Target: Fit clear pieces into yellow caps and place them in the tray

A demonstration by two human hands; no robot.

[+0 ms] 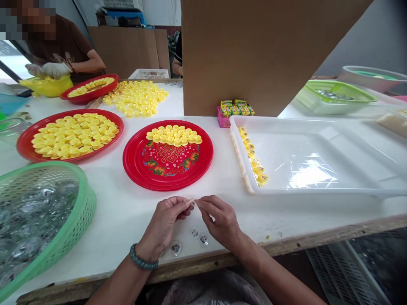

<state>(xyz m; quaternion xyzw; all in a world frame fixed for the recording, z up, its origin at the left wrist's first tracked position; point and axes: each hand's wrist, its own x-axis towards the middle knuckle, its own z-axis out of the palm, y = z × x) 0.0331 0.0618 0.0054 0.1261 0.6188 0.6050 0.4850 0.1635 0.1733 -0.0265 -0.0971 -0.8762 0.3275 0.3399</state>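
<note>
My left hand (172, 214), with a beaded bracelet (143, 258) at the wrist, is closed in a pinch. Facing it, my right hand (221, 220) is closed too, its thumb and fingertips meeting those of the left. Something tiny sits between the fingertips, too small to name. Below the hands, small clear discs with dark printed marks (203, 240) lie on the white table. Just beyond is a red round tray (168, 182) with rows of yellow cup-shaped pieces (173, 134) along its far side. To the right, a white plastic tray (295, 190) holds a line of yellow pieces (252, 154) along its left wall.
A green basket (90, 207) of clear plastic parts stands at the left. Behind it is another red tray (22, 146) of yellow pieces, with a loose yellow pile (140, 97) farther back. A cardboard panel (248, 55) rises ahead. A gloved co-worker (76, 46) works at far left.
</note>
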